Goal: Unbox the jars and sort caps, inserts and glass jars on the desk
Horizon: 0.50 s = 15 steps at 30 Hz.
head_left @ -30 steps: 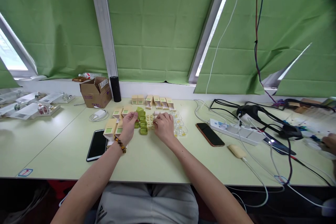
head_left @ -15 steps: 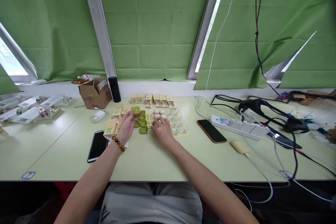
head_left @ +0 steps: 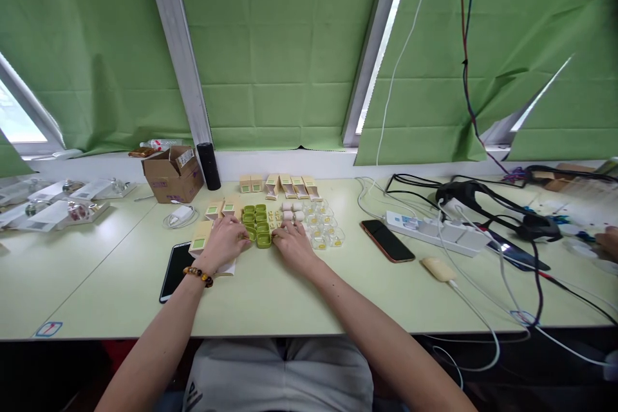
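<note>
My left hand (head_left: pixel 226 241) is low on the table at the near left corner of a block of small green containers (head_left: pixel 263 241). Its fingertips pinch the nearest left green container (head_left: pixel 250 234). Just right of the block, my right hand (head_left: pixel 293 244) rests with curled fingers beside the small yellow pieces (head_left: pixel 271 215); whatever its fingertips hold is hidden. Short pale pink cylinders (head_left: pixel 287 215) stand behind that hand. Clear cups with yellow centres (head_left: pixel 337 238) are grouped to its right. Cream cartons with green windows (head_left: pixel 199 243) stand partly behind my left hand.
More cream cartons (head_left: pixel 287 187) line the back. A phone (head_left: pixel 174 270) lies left, another phone (head_left: pixel 386 240) right. A power strip (head_left: pixel 434 235) with tangled cables and a black headset (head_left: pixel 477 199) fill the right side. A cardboard box (head_left: pixel 172 175) and black cylinder (head_left: pixel 208 166) stand behind left.
My left hand has come down with the raised green container and set it at the near left of the block. My right hand has shifted slightly left. A person's hand appears at the far right edge.
</note>
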Motion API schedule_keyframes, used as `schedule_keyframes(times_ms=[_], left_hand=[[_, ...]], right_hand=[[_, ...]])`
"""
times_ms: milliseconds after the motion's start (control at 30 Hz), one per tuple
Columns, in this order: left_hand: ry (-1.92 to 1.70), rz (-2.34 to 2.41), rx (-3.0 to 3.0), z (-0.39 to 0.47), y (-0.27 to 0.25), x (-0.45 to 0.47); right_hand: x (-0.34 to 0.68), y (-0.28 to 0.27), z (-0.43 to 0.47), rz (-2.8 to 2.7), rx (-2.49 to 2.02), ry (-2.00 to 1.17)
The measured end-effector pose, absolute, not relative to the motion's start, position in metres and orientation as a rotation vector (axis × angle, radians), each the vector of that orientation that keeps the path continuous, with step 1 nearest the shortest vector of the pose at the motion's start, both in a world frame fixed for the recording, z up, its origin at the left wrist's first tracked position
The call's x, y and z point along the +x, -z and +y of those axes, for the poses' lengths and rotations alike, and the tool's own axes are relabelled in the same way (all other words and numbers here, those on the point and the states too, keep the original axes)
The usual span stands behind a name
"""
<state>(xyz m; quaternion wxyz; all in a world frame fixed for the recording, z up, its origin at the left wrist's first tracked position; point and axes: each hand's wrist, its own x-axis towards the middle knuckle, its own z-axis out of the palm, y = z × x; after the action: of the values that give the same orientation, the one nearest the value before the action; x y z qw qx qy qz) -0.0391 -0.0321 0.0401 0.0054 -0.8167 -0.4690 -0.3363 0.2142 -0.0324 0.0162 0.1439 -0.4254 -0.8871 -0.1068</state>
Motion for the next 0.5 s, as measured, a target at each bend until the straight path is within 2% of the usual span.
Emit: schedule_keyframes(times_ms=[200, 500], left_hand=[[0.994, -1.439, -2.574, -0.033, -0.031, -0.038], [0.691, -1.641, -2.572, -0.045, -0.046, -0.035]], right_hand=[[0.215, -0.016, -0.032, -2.531, -1.241, 0.320], [0.217, -0.021, -0.031, -2.550, -1.281, 0.258]])
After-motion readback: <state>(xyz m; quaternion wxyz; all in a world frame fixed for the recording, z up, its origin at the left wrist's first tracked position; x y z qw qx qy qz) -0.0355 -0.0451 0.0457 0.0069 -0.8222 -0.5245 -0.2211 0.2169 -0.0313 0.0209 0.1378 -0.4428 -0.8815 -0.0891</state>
